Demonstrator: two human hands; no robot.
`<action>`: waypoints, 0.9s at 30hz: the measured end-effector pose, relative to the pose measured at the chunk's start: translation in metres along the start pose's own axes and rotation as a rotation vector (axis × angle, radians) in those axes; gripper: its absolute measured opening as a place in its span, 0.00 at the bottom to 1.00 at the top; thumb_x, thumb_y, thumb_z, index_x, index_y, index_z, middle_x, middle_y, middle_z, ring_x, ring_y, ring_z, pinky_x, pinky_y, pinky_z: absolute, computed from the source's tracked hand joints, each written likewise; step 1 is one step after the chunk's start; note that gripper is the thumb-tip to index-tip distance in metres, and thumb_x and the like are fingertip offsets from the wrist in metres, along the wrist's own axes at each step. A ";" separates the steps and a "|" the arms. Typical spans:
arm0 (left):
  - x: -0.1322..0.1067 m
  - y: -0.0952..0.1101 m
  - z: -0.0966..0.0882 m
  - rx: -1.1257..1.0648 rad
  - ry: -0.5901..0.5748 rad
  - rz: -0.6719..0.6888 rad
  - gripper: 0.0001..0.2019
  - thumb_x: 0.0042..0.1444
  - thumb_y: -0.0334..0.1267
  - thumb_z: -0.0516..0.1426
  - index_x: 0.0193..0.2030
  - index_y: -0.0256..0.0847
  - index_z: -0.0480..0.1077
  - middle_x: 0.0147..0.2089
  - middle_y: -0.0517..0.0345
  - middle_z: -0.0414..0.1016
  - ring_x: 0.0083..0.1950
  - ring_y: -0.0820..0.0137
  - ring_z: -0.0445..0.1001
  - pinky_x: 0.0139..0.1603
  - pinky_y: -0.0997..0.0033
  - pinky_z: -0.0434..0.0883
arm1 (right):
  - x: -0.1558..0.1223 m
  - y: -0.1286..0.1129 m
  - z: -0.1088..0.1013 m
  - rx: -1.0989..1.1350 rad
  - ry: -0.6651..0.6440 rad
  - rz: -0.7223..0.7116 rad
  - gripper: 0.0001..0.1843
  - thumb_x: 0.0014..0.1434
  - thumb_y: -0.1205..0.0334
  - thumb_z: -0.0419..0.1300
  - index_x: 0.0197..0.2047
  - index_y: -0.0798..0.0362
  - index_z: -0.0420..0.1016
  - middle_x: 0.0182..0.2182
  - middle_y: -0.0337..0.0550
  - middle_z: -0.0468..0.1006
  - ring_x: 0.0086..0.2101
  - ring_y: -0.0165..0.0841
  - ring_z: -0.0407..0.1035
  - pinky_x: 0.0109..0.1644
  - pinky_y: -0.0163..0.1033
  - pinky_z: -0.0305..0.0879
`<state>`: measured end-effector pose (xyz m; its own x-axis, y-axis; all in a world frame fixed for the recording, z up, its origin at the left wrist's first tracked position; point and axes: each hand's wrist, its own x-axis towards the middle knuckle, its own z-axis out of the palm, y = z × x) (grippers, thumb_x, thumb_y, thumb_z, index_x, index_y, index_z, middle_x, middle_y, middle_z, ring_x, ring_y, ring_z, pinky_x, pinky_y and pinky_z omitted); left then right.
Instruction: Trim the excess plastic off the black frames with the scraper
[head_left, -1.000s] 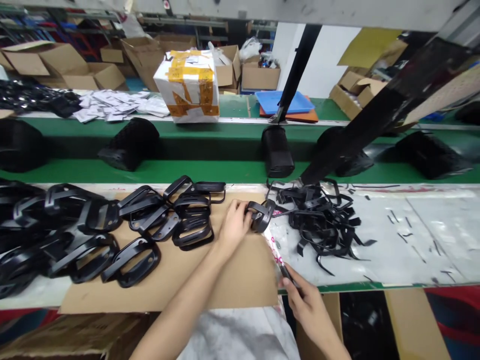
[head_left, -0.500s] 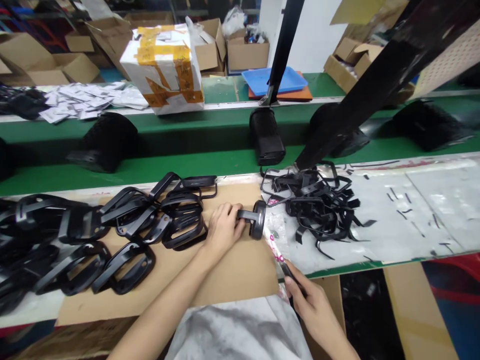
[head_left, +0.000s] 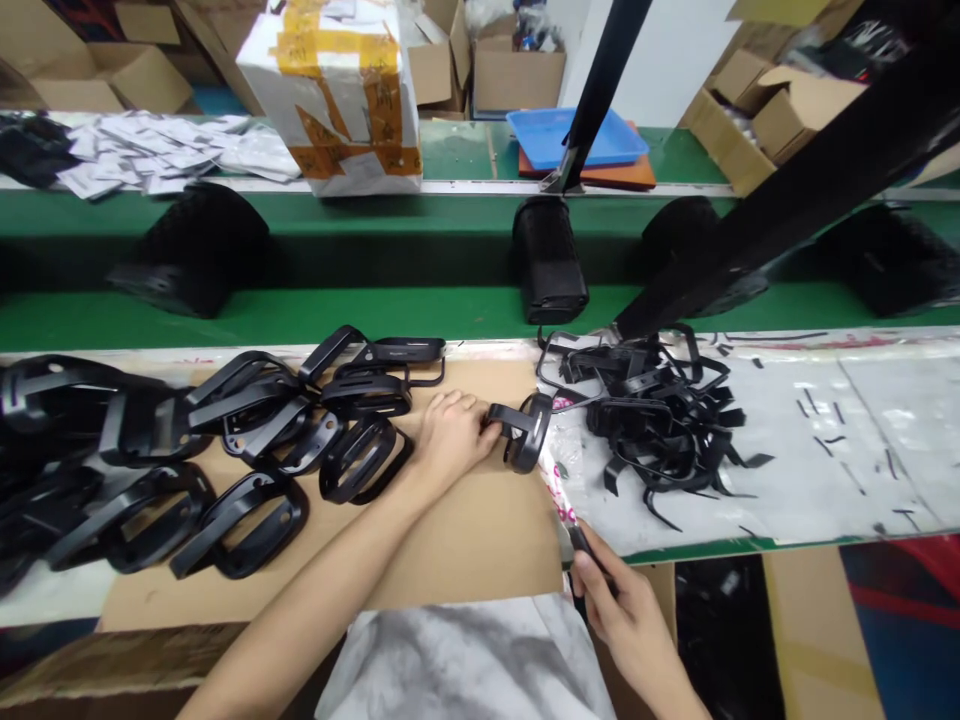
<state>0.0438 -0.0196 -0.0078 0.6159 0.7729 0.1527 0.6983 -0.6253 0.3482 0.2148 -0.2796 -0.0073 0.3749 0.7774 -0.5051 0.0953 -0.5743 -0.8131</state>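
My left hand (head_left: 454, 432) is closed on the near bar of a black plastic frame (head_left: 531, 432), which stands tilted at the right edge of the cardboard sheet (head_left: 465, 545). In my right hand (head_left: 619, 590) is the dark handle of a knife (head_left: 559, 492); its blade looks wrapped in white and pink tape. The blade's tip reaches up to the lower edge of the frame, and I cannot tell whether it touches. Several more black plastic frames (head_left: 251, 525) lie to the left, some on the cardboard and some stacked.
Thin black strips and offcuts (head_left: 660, 420) are heaped right of the cardboard, with small scraps scattered beyond. A slanted black post (head_left: 712, 240) rises behind the heap. Farther back are a taped white box (head_left: 341, 100), a blue tray (head_left: 577, 140) and black bins (head_left: 551, 260).
The camera view has shifted. The held black frame has turned in my left hand, its ring now more face-on. The knife stays in my right hand close to it.
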 end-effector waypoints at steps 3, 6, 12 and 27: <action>0.001 0.001 0.000 -0.013 -0.011 -0.010 0.06 0.63 0.36 0.60 0.37 0.40 0.78 0.36 0.48 0.80 0.44 0.56 0.76 0.49 0.56 0.68 | -0.002 -0.001 0.004 0.025 0.022 0.035 0.40 0.65 0.36 0.61 0.69 0.57 0.74 0.24 0.37 0.69 0.20 0.27 0.53 0.20 0.32 0.56; -0.001 0.002 0.001 -0.017 -0.016 -0.033 0.06 0.63 0.35 0.59 0.36 0.39 0.77 0.37 0.48 0.79 0.45 0.56 0.76 0.51 0.55 0.68 | -0.007 -0.001 0.013 0.116 0.100 0.081 0.42 0.63 0.35 0.63 0.69 0.58 0.73 0.24 0.37 0.69 0.20 0.28 0.55 0.21 0.33 0.59; -0.002 0.003 0.003 -0.040 -0.014 -0.050 0.07 0.64 0.36 0.60 0.37 0.38 0.77 0.37 0.46 0.79 0.46 0.55 0.76 0.52 0.53 0.68 | -0.012 -0.005 0.020 0.091 0.100 0.144 0.46 0.60 0.33 0.65 0.70 0.60 0.72 0.21 0.36 0.68 0.19 0.27 0.55 0.20 0.33 0.59; -0.004 0.003 0.007 -0.033 -0.010 -0.051 0.08 0.66 0.36 0.58 0.38 0.38 0.78 0.40 0.46 0.81 0.49 0.56 0.75 0.55 0.53 0.67 | -0.022 -0.012 0.040 0.090 0.196 0.122 0.49 0.62 0.32 0.61 0.72 0.63 0.69 0.20 0.36 0.68 0.20 0.30 0.60 0.22 0.34 0.63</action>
<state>0.0462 -0.0250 -0.0137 0.5833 0.8026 0.1246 0.7167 -0.5808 0.3861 0.1686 -0.2800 0.0020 0.5512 0.6343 -0.5421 -0.0406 -0.6286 -0.7767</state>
